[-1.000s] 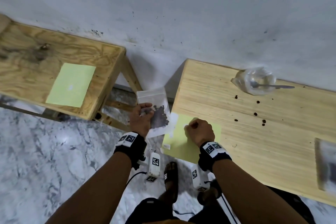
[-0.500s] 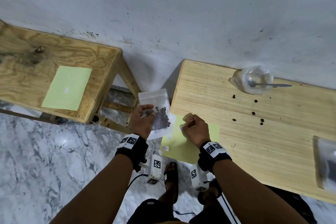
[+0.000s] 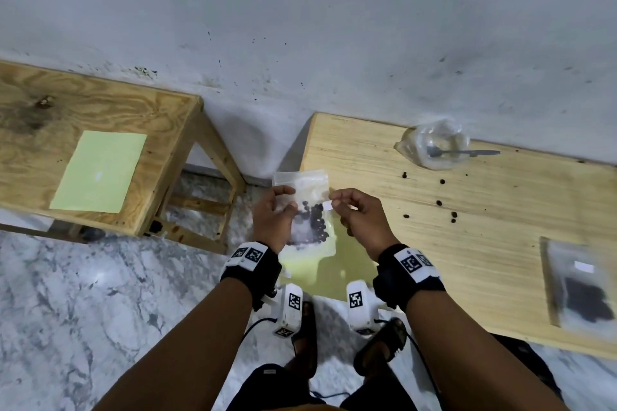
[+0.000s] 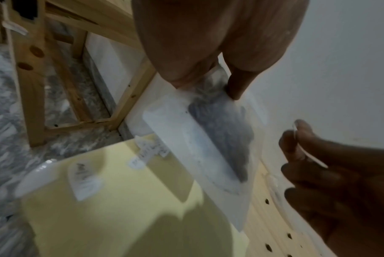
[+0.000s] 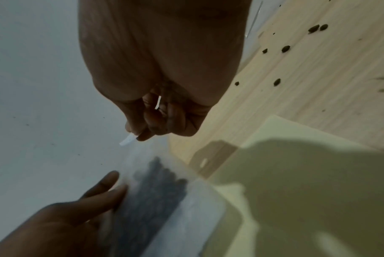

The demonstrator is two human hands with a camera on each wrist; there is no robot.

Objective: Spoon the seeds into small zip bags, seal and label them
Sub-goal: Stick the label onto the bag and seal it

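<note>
My left hand [image 3: 274, 214] holds a small clear zip bag [image 3: 309, 210] with dark seeds in it, between thumb and fingers, off the left edge of the pale table [image 3: 484, 227]. In the left wrist view the bag [image 4: 211, 144] hangs blurred from the fingers. My right hand [image 3: 359, 212] pinches a small white label [image 3: 330, 207] by the bag's right edge; the right wrist view shows the label [image 5: 127, 140] sticking out of the fingertips. A yellow label sheet [image 3: 347, 264] lies under both hands at the table's corner. A clear container [image 3: 434, 143] with a spoon [image 3: 464, 153] stands at the back.
Loose seeds [image 3: 440, 202] are scattered on the table. A filled, labelled bag [image 3: 581, 287] lies at the right edge. A second wooden table [image 3: 160, 130] at left carries another yellow sheet [image 3: 100, 172]. A white wall rises behind; marble floor lies below.
My right hand has lifted off the yellow sheet with a label pinched and come up to the bag. The left hand has raised the bag slightly toward it.
</note>
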